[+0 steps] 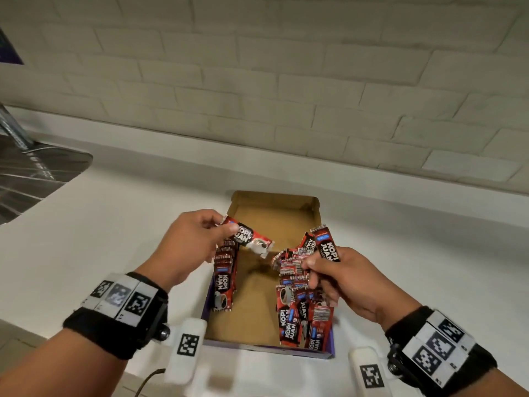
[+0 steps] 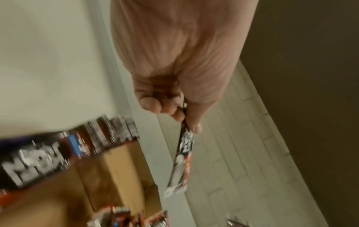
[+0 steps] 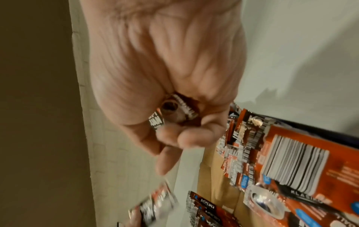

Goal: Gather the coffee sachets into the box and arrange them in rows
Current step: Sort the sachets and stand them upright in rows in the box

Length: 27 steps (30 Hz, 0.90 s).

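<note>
An open cardboard box (image 1: 274, 209) lies on the white counter. Against its left wall stands a neat row of red-and-black coffee sachets (image 1: 224, 277), seen blurred in the left wrist view as the row (image 2: 97, 138). A loose heap of sachets (image 1: 303, 310) fills the box's right side, close up as the heap (image 3: 281, 161). My left hand (image 1: 197, 239) pinches one sachet (image 1: 252, 239) by its end above the box; the same sachet (image 2: 182, 161) hangs from my thumb and fingers. My right hand (image 1: 337, 270) grips another sachet (image 1: 327, 245) upright over the heap, its lower end (image 3: 174, 110) enclosed in my curled fingers.
A steel sink (image 1: 34, 173) is set in the counter at the far left. A pale brick wall (image 1: 286, 81) runs behind the box. The counter's front edge (image 1: 86, 353) lies just below my wrists.
</note>
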Each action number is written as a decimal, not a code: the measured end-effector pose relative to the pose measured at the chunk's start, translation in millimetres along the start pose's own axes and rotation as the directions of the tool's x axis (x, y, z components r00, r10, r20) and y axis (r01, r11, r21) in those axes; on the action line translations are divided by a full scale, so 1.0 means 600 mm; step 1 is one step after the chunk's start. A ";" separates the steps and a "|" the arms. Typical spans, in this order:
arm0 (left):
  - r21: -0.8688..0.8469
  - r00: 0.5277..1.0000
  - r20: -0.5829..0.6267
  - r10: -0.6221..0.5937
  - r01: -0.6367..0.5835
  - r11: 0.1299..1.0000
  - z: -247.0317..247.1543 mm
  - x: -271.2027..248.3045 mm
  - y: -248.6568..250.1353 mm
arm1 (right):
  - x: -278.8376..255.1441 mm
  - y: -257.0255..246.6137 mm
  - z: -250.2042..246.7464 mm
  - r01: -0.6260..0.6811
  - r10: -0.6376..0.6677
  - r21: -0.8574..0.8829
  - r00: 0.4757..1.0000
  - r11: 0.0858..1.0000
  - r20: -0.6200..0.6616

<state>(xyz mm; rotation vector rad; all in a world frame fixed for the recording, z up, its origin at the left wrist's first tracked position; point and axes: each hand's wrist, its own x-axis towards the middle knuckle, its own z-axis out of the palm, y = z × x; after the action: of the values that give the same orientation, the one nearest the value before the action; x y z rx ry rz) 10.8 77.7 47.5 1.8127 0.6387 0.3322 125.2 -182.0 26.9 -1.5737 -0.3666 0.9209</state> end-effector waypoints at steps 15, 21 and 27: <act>0.739 0.965 0.227 -0.133 -0.081 0.669 -0.018 0.001 -0.098 | 0.007 0.011 0.000 -0.066 0.067 0.084 0.998 0.994 -0.005; 0.681 0.975 0.184 -0.127 -0.034 0.732 -0.020 -0.001 -0.105 | 0.005 0.010 -0.001 -0.065 0.065 0.075 0.998 0.995 -0.009; 0.650 0.988 0.122 -0.090 -0.011 0.760 -0.022 -0.009 -0.107 | 0.006 0.006 0.008 -0.039 0.039 0.033 0.999 0.999 -0.008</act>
<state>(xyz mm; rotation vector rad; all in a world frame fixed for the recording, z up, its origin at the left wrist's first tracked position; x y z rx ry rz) -16.8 99.2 -8.1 2.4598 0.7439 -0.0805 122.9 -177.0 22.7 -1.5590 -0.3142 0.9458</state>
